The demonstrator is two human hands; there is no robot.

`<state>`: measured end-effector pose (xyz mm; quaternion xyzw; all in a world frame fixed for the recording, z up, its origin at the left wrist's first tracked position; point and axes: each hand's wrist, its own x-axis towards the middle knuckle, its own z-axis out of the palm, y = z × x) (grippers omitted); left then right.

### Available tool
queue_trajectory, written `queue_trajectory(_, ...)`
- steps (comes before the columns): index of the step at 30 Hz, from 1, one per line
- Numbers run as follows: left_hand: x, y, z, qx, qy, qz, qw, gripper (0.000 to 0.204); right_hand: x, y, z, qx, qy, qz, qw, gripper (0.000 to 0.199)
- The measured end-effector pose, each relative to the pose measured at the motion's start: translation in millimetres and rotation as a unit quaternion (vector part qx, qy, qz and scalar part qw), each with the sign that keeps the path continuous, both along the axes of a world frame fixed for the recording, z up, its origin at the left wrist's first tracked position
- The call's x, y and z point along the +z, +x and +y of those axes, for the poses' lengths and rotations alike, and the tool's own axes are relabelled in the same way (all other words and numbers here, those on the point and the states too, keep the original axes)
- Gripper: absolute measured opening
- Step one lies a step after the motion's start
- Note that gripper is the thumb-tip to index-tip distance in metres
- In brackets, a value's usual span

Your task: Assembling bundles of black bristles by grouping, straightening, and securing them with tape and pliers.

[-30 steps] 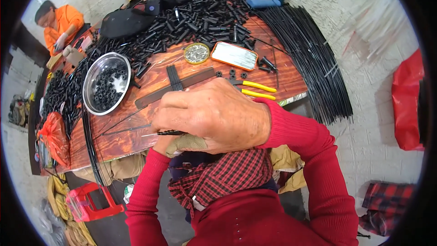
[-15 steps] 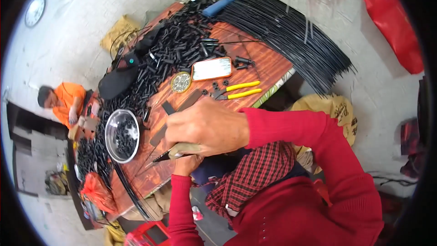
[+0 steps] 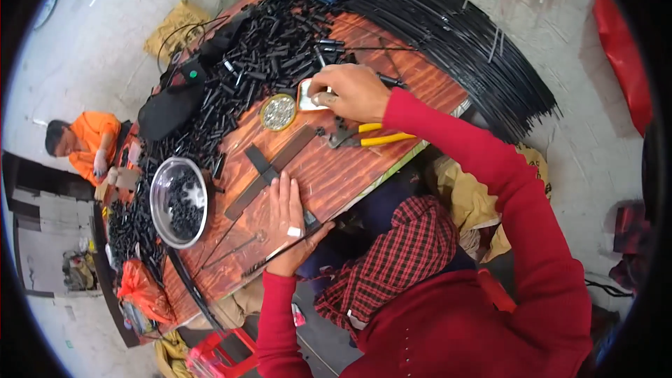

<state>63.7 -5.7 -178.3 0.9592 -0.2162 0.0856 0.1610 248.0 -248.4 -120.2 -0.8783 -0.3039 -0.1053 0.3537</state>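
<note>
Head view: left hand (image 3: 285,221) is lying unclenched, apparently steadying strips (image 3: 258,159); right hand (image 3: 357,91) is hovering over tray (image 3: 303,97) (grip I can't tell).

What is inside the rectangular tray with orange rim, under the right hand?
The orange-rimmed rectangular tray shows pale, silvery contents at its left; single pieces are unclear. The right hand hides whatever lies at the tray's right.

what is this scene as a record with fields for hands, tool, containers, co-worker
left hand: near long flat brown bar
right hand: over rectangular orange-rimmed white tray; grip unclear
tool: yellow-handled metal pliers on reddish wood-grained table
containers: round silver metal bowl of small black parts; round yellow-rimmed dish of silvery pieces
co-worker: person in orange, left of view
</note>
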Motion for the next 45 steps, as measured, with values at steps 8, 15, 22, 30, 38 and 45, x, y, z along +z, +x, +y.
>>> queue_trajectory(8,-11,-4,15,0.016,-0.015,0.022,1.000,0.112,-46,45,2,-0.013,-0.167,-0.071,0.983,0.012)
queue_trajectory(15,-10,-4,20,0.024,-0.021,0.039,0.999,0.112,-49,62,6,-0.040,-0.129,0.036,0.990,0.016)
queue_trajectory(22,-5,0,10,0.030,-0.023,0.036,0.999,0.108,-47,68,-7,-0.056,-0.102,0.078,0.990,0.017)
queue_trajectory(30,5,-6,11,0.061,0.014,0.014,0.998,0.106,-40,63,-13,-0.056,-0.117,-0.057,0.990,0.010)
queue_trajectory(38,4,-7,14,0.058,-0.001,0.038,0.998,0.108,-33,46,35,0.002,-0.016,-0.155,0.988,0.010)
queue_trajectory(45,-5,-5,18,0.059,-0.027,0.034,0.997,0.107,-41,18,133,0.098,0.088,-0.109,0.985,0.017)
